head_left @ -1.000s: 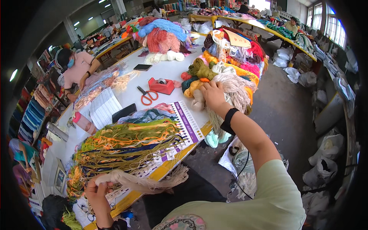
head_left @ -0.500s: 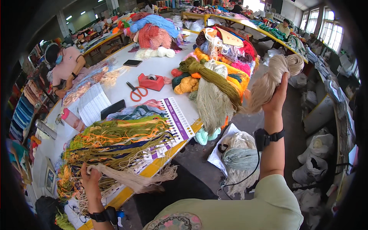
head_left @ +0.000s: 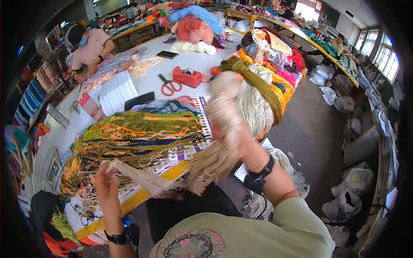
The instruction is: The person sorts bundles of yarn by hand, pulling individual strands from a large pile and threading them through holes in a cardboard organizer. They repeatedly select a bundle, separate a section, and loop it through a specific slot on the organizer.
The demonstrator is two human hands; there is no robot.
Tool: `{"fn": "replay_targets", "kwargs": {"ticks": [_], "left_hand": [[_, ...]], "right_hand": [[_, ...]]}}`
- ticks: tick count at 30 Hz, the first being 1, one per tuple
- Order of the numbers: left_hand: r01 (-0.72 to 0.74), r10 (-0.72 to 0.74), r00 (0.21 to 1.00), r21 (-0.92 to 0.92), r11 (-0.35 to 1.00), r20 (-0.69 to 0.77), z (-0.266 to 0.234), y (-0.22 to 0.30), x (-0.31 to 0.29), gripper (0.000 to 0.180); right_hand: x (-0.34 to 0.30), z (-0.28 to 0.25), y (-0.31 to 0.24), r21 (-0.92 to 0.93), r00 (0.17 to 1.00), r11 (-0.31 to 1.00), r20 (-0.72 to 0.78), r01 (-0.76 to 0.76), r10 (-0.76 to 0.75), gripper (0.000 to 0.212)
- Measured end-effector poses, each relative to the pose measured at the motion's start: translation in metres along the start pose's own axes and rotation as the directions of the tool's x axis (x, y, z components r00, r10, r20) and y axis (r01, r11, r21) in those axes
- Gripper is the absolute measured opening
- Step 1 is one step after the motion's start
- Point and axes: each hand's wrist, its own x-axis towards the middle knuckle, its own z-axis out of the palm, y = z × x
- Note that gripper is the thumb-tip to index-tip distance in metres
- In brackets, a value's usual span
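Observation:
My left hand [head_left: 108,185] is at the near table edge, its fingers closed on one end of a thin beige thread bundle [head_left: 144,177] whose loose strands trail right over the yellow edge. A thick beige skein [head_left: 224,103], smeared by motion, is gripped in my right hand [head_left: 238,139] above the table's right edge. Its cut strands hang down near the thin bundle's tail. Just beyond my hands, green, orange and navy threads [head_left: 142,133] lie in rows across a punched card [head_left: 202,114] with a purple stripe.
Orange-handled scissors [head_left: 171,86], a red tape dispenser [head_left: 186,77] and phones, including a dark one [head_left: 140,100], lie on the table. A heap of coloured skeins [head_left: 275,64] stands at the right corner. White bags [head_left: 344,206] line the floor right. A co-worker [head_left: 88,51] sits far left.
My right hand has swung the thick beige skein from the far right, out over the floor, leftward and down to the table edge. My left hand still holds the thin bundle, slightly higher in view.

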Motion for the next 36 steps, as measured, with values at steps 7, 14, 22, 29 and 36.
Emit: {"fn": "replay_targets", "kwargs": {"ticks": [7, 14, 22, 29, 36], "left_hand": [[0.148, 0.001, 0.924, -0.358, 0.922, 0.382, 0.052, -0.014, -0.044, 0.061], [0.260, -0.077, 0.946, -0.594, 0.761, 0.314, 0.074, -0.017, -0.055, 0.063], [0.292, -0.110, 0.954, -0.780, 0.553, 0.279, 0.079, -0.017, -0.030, 0.058], [0.249, -0.291, 0.951, -0.806, 0.537, 0.100, 0.077, -0.036, -0.055, 0.067], [0.286, -0.242, 0.957, -0.396, 0.872, 0.158, 0.059, -0.045, -0.067, 0.072]], "right_hand": [[-0.013, 0.055, 0.123, -0.517, 0.921, 0.797, 0.041, -0.312, 0.387, 0.069], [-0.029, 0.054, 0.140, -0.524, 0.867, 0.759, 0.075, -0.386, 0.493, 0.072], [-0.039, 0.005, 0.153, -0.866, 0.695, 0.459, 0.206, -0.198, 0.689, 0.041], [-0.037, -0.013, 0.171, -0.904, 0.771, 0.419, 0.209, -0.081, 0.601, 0.041], [-0.023, 0.052, 0.174, -0.823, 0.816, 0.191, 0.562, 0.535, 0.135, 0.051]]}}
